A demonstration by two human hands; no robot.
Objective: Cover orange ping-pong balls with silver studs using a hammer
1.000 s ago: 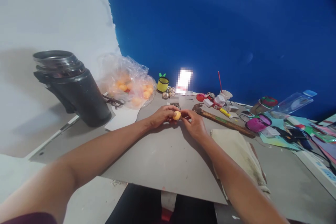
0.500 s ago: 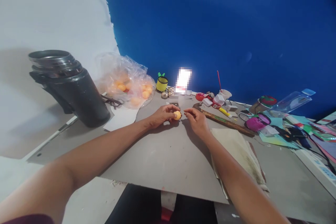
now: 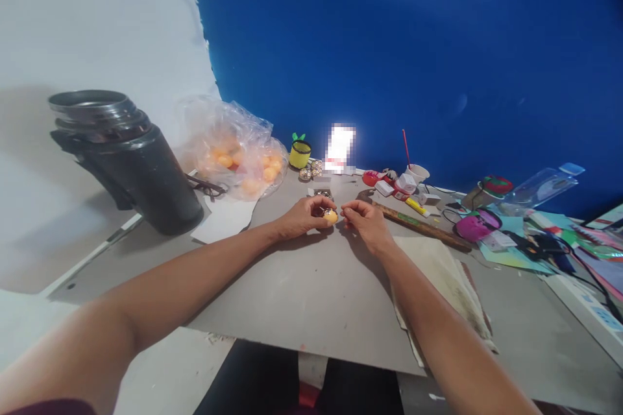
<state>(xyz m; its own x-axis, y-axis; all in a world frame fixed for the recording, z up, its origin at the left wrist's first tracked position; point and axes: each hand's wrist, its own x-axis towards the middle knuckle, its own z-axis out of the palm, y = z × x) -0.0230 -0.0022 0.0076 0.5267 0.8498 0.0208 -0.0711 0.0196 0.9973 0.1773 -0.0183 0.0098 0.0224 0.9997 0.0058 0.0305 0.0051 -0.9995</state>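
Observation:
Between its thumb and fingers my left hand (image 3: 302,218) holds a small orange ball (image 3: 331,216), which shows small dark and shiny marks on its upper side. Just right of the ball is my right hand (image 3: 365,223), its thumb and index finger pinched together; whatever is between them is too small to make out. A small box of shiny pieces (image 3: 323,194) lies behind my left hand, partly hidden by it. More orange balls (image 3: 225,160) are in a clear plastic bag (image 3: 238,118) at the back left.
A large dark flask (image 3: 146,175) stands on the left of the grey table (image 3: 311,298). To the right are a hammer (image 3: 423,225), a pale cloth (image 3: 433,279), a white cup (image 3: 417,174) and a purple pouch (image 3: 474,225). A yellow pot (image 3: 300,154) stands behind.
The ball has turned in my left hand, so marks on its upper side now show. My right hand has barely moved and stays pinched beside it.

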